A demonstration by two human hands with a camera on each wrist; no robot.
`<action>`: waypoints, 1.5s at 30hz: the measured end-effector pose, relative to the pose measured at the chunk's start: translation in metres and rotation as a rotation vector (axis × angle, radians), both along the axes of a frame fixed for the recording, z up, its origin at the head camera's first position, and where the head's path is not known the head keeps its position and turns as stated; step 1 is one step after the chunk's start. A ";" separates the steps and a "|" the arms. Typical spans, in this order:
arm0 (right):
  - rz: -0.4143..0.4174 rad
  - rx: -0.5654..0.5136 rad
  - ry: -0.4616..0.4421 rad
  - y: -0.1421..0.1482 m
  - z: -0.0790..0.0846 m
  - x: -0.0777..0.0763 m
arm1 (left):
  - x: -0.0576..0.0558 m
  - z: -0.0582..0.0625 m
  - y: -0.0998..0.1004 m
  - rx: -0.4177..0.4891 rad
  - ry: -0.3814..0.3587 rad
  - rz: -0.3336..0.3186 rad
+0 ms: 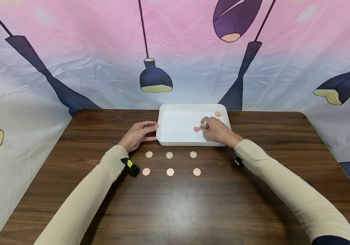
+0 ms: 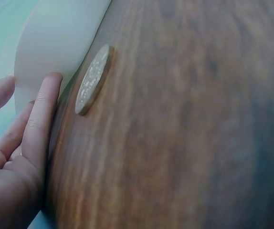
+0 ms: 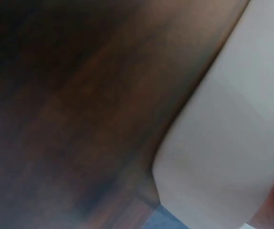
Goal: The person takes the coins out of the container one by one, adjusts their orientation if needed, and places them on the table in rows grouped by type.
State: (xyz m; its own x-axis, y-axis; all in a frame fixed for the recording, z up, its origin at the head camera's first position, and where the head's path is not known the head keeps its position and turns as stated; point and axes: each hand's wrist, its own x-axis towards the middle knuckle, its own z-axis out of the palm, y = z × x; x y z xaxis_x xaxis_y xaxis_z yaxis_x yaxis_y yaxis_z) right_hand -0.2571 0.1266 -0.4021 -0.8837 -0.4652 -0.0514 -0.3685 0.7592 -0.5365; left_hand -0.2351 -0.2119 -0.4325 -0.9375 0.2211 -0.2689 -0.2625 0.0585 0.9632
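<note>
A white tray [image 1: 178,117] stands at the far side of the table. My right hand [image 1: 216,131] reaches inside it and pinches a gold-coloured coin [image 1: 202,128] between thumb and fingers. Right beside that coin lies a copper-coloured coin [image 1: 196,129]; another copper-coloured coin [image 1: 218,114] is near the tray's back right corner. With fairly straight fingers, my left hand [image 1: 138,134] touches the tray's left wall, also seen in the left wrist view, where a gold-coloured coin [image 2: 93,80] lies near the hand. The right wrist view shows mostly tray wall [image 3: 218,143]; the pinching fingertips are hidden there.
In front of the tray, three gold-coloured coins [image 1: 169,155] form a row, with three copper-coloured coins [image 1: 170,172] in a row nearer me. They lie on a brown wooden table [image 1: 175,211]. A lamp-patterned cloth [image 1: 187,75] hangs behind it.
</note>
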 end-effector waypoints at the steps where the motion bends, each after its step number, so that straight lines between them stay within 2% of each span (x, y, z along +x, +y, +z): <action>1: -0.001 0.005 0.002 0.000 -0.001 0.000 | 0.000 0.000 0.000 -0.002 0.002 -0.004; 15: -0.035 0.014 -0.048 0.000 0.000 -0.007 | 0.004 0.003 -0.007 -0.012 0.015 -0.011; 24: -0.004 0.026 -0.080 -0.002 0.001 -0.010 | 0.005 0.003 -0.006 -0.016 0.018 -0.007; 35: 0.054 0.131 0.004 -0.002 0.001 -0.004 | 0.002 0.001 -0.001 0.001 0.004 0.001; 40: 0.086 0.088 0.010 0.004 -0.002 -0.003 | 0.001 0.000 0.000 -0.009 0.003 0.001; 45: 0.152 0.047 0.036 0.009 -0.001 -0.004 | 0.001 0.001 -0.001 -0.012 0.003 -0.007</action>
State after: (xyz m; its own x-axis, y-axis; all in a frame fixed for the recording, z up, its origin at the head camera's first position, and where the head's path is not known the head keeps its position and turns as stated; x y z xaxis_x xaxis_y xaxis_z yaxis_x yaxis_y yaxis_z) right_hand -0.2607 0.1354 -0.4028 -0.8052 -0.5912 -0.0459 -0.4991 0.7175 -0.4859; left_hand -0.2341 -0.2127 -0.4318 -0.9367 0.2243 -0.2689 -0.2593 0.0717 0.9631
